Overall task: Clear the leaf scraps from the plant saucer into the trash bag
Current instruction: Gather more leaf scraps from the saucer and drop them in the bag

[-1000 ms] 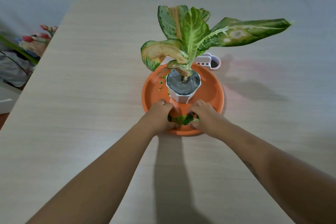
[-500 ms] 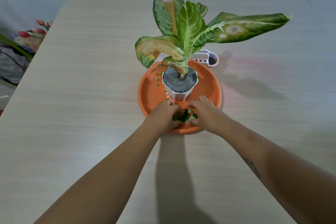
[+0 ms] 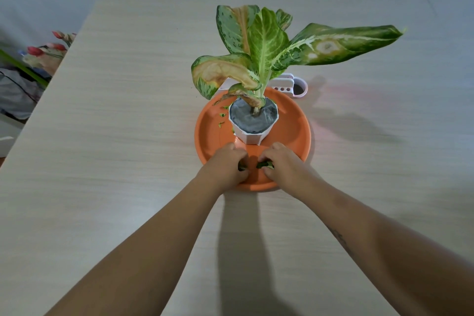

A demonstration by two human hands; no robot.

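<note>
An orange plant saucer (image 3: 295, 131) sits mid-table with a white pot (image 3: 252, 136) holding a variegated plant (image 3: 264, 43). Both hands rest on the saucer's near rim. My left hand (image 3: 227, 164) is curled around green leaf scraps (image 3: 241, 167). My right hand (image 3: 284, 161) pinches another clump of leaf scraps (image 3: 264, 165). A few small loose scraps (image 3: 221, 115) lie on the saucer's left side beside the pot. No trash bag is in view.
A pale pink and white holder (image 3: 295, 87) stands just behind the saucer. Off the table's left edge are red flowers (image 3: 46, 49) and dark cloth (image 3: 18, 90). The wooden table (image 3: 128, 136) stretches wide on both sides.
The single pile of scraps between my hands has split: each hand now holds its own clump, and the hands have drawn slightly apart.
</note>
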